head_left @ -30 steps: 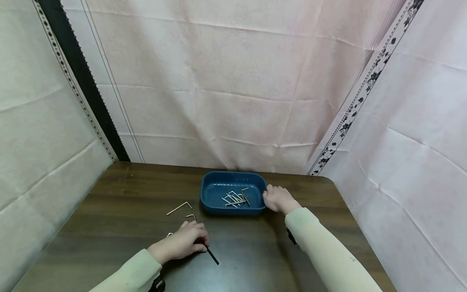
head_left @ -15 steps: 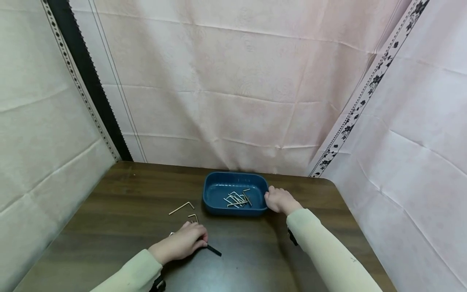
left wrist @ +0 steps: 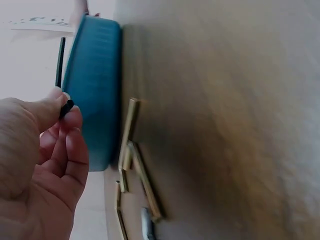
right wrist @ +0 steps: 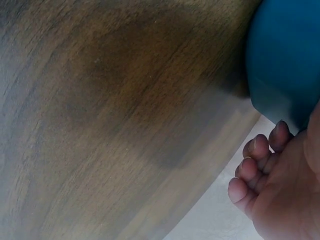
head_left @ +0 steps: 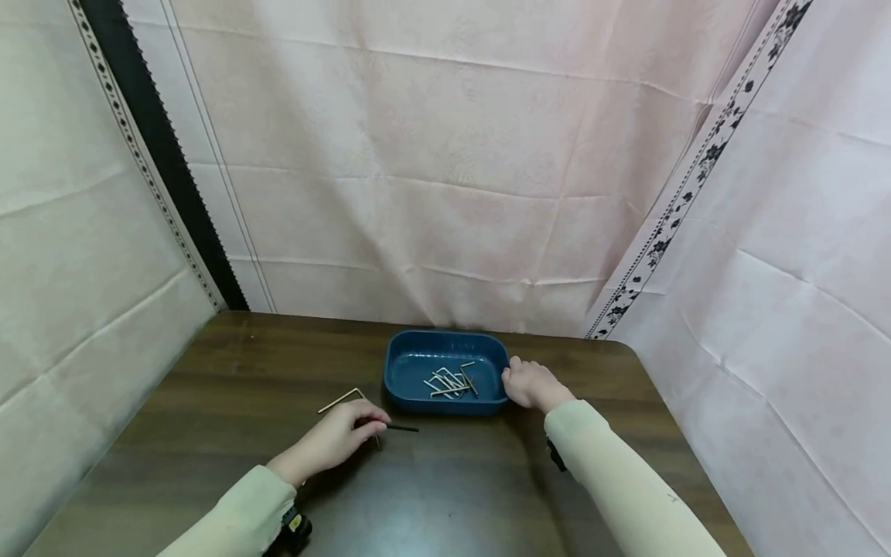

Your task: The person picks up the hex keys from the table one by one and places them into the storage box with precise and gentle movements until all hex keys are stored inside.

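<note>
My left hand [head_left: 334, 437] pinches a black hex key [head_left: 405, 428] between thumb and fingertips, just in front of the near left corner of a blue tray [head_left: 445, 405]. In the left wrist view the black key's long arm points up past the tray's rim, and its short bent end shows by the fingertips. Brass-coloured hex keys [left wrist: 145, 182] lie on the table below this hand. At the tray's right end my right hand [head_left: 534, 385] grips the wall, fingers curled; its thumb is mostly hidden. Several L-shaped hex keys [head_left: 451, 382] lie in a loose heap inside the tray.
The brown wooden table [head_left: 230, 387] has its far edge just behind the tray. Pale cloth [head_left: 445, 193] hangs behind it and at both sides. One brass-coloured key [head_left: 339, 400] lies left of the tray, partly behind my left hand.
My left hand has moved forward and up toward the tray with the black hex key, whose free end now points level to the right. The right hand and the tray have stayed put.
</note>
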